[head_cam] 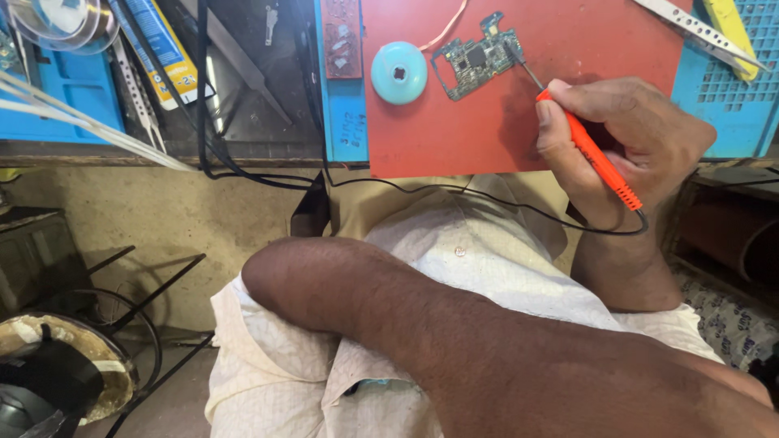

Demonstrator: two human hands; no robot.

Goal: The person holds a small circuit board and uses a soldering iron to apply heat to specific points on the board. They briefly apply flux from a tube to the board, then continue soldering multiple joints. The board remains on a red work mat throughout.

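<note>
- My right hand [629, 142] is clenched around an orange-handled soldering iron [596, 158], gripped like a pen, thumb and fingers wrapped over the upper part of the handle.
- The iron's thin metal tip [527, 73] slants up and left and meets the right edge of a small green circuit board [477, 58].
- That board lies flat on a red work mat [471, 138], near the mat's far edge, tilted slightly.
- Just left of the board, also on the mat, sits a round turquoise spool [398, 72]; a thin pinkish wire [451, 26] curves away from the board's upper side.
- A black cord [487, 203] leaves the rear of the iron's handle and runs left across my lap, over pale clothing [487, 268].
- My left forearm [454, 324] crosses the lower view with the elbow bent; the left hand itself is out of sight, so I cannot tell its fingers' state.
- Metal tweezers [698, 31] lie on a blue perforated tray [738, 89] at the upper right, beside a yellow tool [730, 24].
- A blue bench strip [345, 113] borders the mat's left side.
</note>
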